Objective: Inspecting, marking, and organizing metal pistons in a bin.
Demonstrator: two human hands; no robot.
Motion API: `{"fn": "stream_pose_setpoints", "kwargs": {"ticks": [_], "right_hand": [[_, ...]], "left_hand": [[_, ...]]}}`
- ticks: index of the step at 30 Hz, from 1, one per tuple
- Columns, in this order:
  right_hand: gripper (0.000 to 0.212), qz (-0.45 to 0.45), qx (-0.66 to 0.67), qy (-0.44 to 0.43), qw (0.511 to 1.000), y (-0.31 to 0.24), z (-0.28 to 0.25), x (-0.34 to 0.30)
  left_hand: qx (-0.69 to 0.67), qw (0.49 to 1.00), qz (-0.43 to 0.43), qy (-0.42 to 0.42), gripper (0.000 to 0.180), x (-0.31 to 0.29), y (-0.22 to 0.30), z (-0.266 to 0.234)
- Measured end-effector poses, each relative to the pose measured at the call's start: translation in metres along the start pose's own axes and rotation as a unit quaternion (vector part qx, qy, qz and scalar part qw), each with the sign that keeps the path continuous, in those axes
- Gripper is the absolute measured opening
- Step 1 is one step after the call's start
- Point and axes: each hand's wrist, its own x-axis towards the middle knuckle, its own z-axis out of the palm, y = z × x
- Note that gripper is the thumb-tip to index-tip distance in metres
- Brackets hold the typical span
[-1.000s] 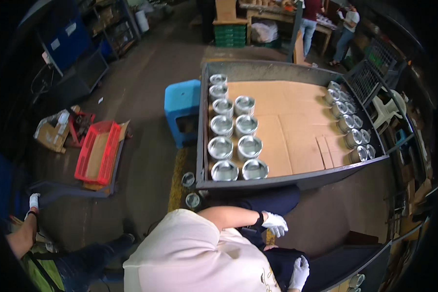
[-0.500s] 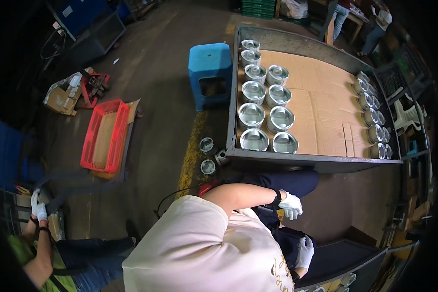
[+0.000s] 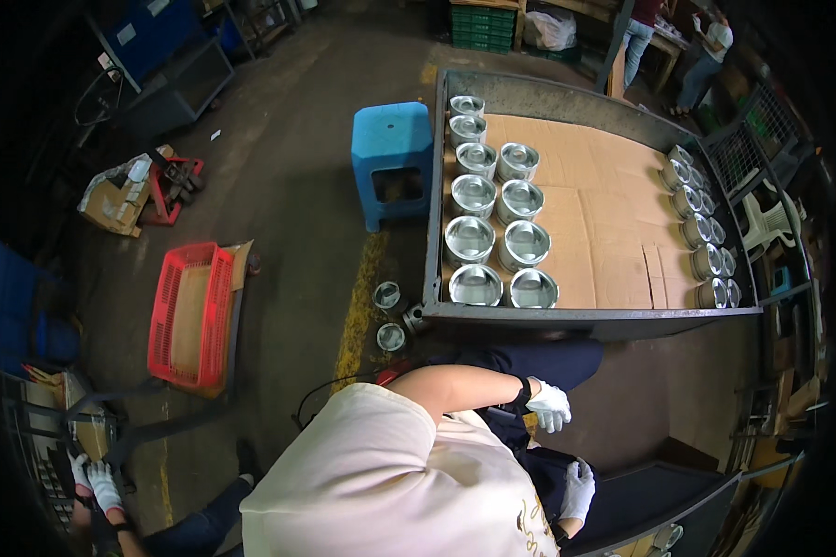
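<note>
My left hand (image 3: 550, 407), in a white glove, hangs over my dark trousers with fingers loosely apart and nothing visible in it. Lower down, my gloved right hand (image 3: 578, 490) rests by my thigh, fingers loosely bent and apart, also holding nothing that shows. Ahead of my knees stands a metal-walled cart (image 3: 585, 313) lined with cardboard (image 3: 594, 200). Silver pistons (image 3: 470, 239) stand upright in two columns along its left side, and more pistons (image 3: 706, 262) line its right wall. Neither hand touches them.
Several loose pistons (image 3: 390, 336) lie on the floor by the cart's near left corner. A blue stool (image 3: 391, 153) stands left of it. Farther left are a red crate (image 3: 158, 316) and a pallet jack (image 3: 172, 190). A co-worker's gloved hands (image 3: 102, 483) are at a frame, lower left.
The view has shifted slightly, so the cart and crate sit lower. My hands keep nearly the same pose. The co-worker at lower left has moved lower in the picture, hands included.
</note>
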Motion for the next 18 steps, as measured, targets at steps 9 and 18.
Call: {"fn": "stream_pose_setpoints", "kwargs": {"ticks": [9,18], "right_hand": [[0.035,-0.031,0.010,0.023,0.999,0.023,-0.001,-0.007],[0.036,-0.026,-0.011,0.088,0.996,-0.002,-0.003,-0.013]], "left_hand": [[-0.016,0.998,0.063,-0.024,0.030,-0.011,-0.009,0.008],[-0.227,0.964,-0.110,-0.079,0.052,-0.018,0.004,-0.015]]}}
